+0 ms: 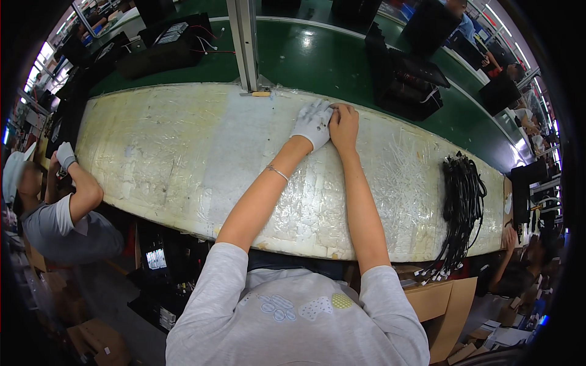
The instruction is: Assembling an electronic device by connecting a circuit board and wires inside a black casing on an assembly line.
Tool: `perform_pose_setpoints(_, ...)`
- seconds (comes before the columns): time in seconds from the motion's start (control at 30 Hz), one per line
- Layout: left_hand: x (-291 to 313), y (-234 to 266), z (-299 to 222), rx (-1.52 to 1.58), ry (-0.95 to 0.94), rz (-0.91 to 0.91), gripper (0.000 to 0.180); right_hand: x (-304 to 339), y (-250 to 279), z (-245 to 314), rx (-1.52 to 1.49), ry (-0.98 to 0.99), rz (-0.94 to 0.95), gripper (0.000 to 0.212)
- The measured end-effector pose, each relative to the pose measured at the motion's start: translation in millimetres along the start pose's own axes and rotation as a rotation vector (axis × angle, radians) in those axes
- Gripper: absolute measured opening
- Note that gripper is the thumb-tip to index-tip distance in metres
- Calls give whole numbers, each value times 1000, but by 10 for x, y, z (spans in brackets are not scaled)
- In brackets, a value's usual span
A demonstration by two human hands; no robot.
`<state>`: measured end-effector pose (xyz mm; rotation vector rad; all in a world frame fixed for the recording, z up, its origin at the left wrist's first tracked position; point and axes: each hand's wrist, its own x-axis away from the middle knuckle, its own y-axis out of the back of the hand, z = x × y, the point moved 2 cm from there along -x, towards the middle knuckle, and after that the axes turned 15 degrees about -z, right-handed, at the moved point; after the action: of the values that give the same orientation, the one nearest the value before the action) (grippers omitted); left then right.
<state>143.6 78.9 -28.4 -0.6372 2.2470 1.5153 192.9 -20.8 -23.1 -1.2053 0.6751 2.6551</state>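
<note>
Head view shows both hands reaching to the far edge of the bench [183, 152], side by side and touching. The left hand [312, 124], in a white work glove, lies with its fingers [318, 110] curled down and close together; the bare right hand [343, 126] has its fingers [345, 111] bent and bunched against the glove, as if pinching at something between them. Whatever they pinch is too small to make out, so I cannot tell whether either hand is truly clamped on a thing. The hands press down on the bench's covering, a pale, yellowed sheet wrapped in glossy clear tape, wrinkled and scuffed, probably there to protect the surface. A thin bracelet [278, 173] sits on the left wrist. Well off to the right lies a bundle of black cables [462, 201], draped over the near edge with its white plugs hanging down, likely laid within reach. Beyond the bench runs a green conveyor [317, 61] carrying black boxes [406, 82].
</note>
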Motion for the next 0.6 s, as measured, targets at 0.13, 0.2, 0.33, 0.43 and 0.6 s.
perform_pose_setpoints(0.13, 1, 32, -1, 13, 19, -1, 42, 3, -9, 15, -5, 13, 0, 16)
perform_pose_setpoints(0.2, 11, 36, 20, 21, 17, -36, 41, 9, -28, 26, -6, 12, -2, 17)
perform_pose_setpoints(0.33, -20, 93, -32, 33, 27, 0, 39, 12, -7, -1, -4, 14, -1, 17)
perform_pose_setpoints(0.43, -13, 86, -24, 28, 40, -17, 38, 15, -13, -2, 4, 6, 3, 16)
perform_pose_setpoints(0.6, 28, 54, 199, -173, 216, -211, 43, 13, -48, 20, 21, 14, 6, 17)
